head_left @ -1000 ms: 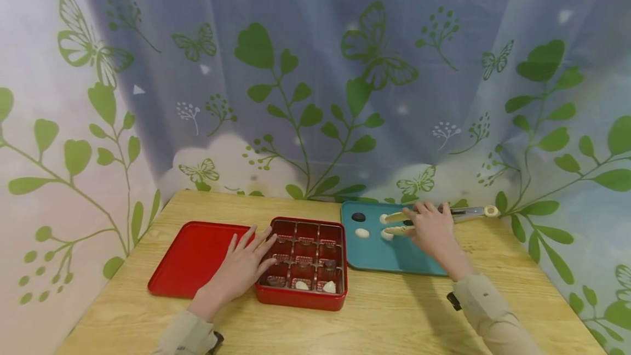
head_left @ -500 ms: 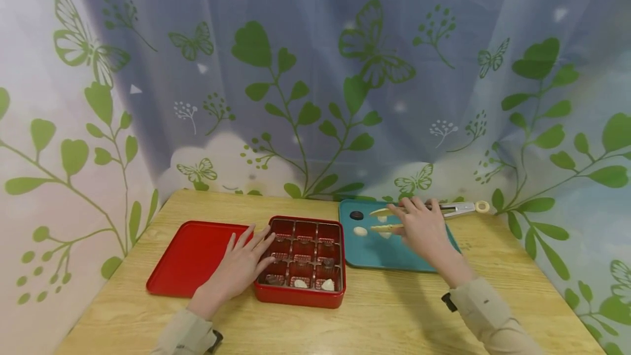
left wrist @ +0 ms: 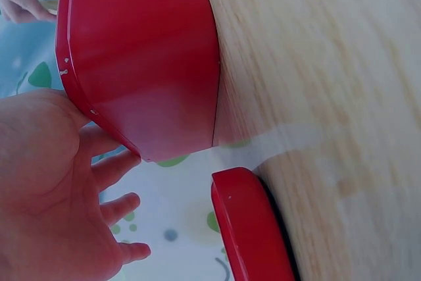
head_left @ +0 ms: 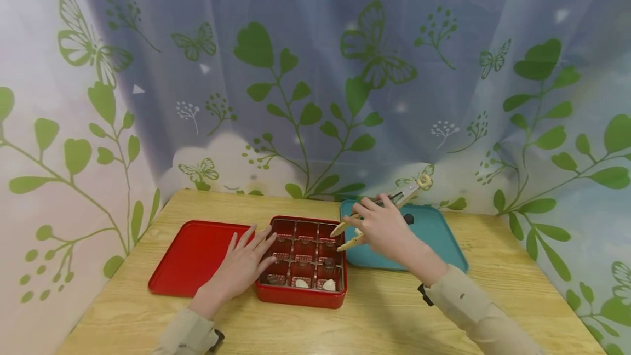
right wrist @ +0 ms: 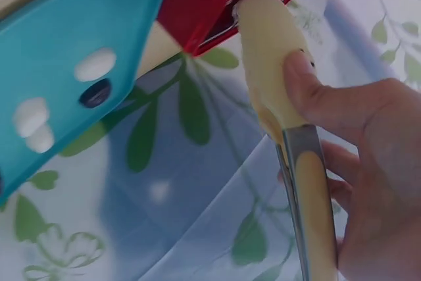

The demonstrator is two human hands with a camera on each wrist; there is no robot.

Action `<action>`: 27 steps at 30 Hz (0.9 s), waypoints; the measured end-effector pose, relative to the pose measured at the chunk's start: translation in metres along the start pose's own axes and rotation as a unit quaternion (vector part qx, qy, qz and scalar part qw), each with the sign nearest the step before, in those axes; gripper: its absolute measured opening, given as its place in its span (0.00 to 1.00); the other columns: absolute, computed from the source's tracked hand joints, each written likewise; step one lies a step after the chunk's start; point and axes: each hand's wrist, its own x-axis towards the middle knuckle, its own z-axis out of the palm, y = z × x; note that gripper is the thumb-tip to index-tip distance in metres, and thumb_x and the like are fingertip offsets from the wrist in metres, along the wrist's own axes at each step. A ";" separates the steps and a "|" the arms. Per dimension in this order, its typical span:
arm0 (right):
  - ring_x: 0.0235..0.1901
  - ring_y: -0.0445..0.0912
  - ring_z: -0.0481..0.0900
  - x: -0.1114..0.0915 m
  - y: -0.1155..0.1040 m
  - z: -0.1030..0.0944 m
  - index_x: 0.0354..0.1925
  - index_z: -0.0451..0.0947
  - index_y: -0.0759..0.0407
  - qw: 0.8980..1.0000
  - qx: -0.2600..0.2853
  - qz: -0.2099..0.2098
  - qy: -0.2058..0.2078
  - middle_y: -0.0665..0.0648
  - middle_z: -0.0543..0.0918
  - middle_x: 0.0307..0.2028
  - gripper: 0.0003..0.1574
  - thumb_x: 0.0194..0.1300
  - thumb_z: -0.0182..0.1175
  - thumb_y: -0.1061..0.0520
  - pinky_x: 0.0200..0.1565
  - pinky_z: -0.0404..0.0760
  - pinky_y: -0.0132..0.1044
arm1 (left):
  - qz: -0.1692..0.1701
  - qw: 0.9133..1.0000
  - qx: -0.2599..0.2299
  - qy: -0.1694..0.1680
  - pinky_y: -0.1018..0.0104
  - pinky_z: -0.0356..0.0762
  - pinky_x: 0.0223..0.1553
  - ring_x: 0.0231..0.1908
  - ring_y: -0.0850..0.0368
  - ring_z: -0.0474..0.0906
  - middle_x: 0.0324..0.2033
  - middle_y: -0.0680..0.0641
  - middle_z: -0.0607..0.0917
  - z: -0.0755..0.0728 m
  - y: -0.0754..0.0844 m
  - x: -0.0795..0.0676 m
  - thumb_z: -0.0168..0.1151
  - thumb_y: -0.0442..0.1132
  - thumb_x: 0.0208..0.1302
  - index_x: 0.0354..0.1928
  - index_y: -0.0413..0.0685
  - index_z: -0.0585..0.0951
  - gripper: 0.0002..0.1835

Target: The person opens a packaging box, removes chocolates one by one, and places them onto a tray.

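My right hand (head_left: 389, 229) grips a pair of tongs (head_left: 351, 242) with cream-coloured tips; in the right wrist view the thumb presses on the tongs (right wrist: 271, 57). The tips stand apart at the right rim of a red box (head_left: 300, 296), and I see nothing between them. Clear dividers split the box into several compartments. Its near row holds a dark chocolate (head_left: 275, 280) and two white chocolates (head_left: 328, 285); another dark chocolate (head_left: 328, 262) lies farther back on the right. My left hand (head_left: 239, 264) touches the box's left rim with fingers spread.
A teal tray (head_left: 439, 240) lies right of the box, partly behind my right hand. White chocolates (right wrist: 95, 64) and a dark chocolate (right wrist: 97, 93) lie on it. Left of the box is a red lid (head_left: 189, 259). A printed curtain (head_left: 315, 97) hangs behind the table.
My right hand has carried the tongs leftward from over the tray to the box's right rim, and their handle end has swung up. My left hand stays in place.
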 end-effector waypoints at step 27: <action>0.54 0.42 0.76 0.055 -0.073 -0.004 0.33 0.90 0.38 0.979 -0.142 -0.075 -0.129 0.41 0.85 0.48 0.05 0.59 0.75 0.43 0.64 0.69 0.43 | -0.004 1.000 -0.001 -0.003 0.27 0.46 0.70 0.76 0.34 0.51 0.76 0.42 0.64 -0.003 0.003 -0.002 0.59 0.49 0.74 0.74 0.45 0.69 0.31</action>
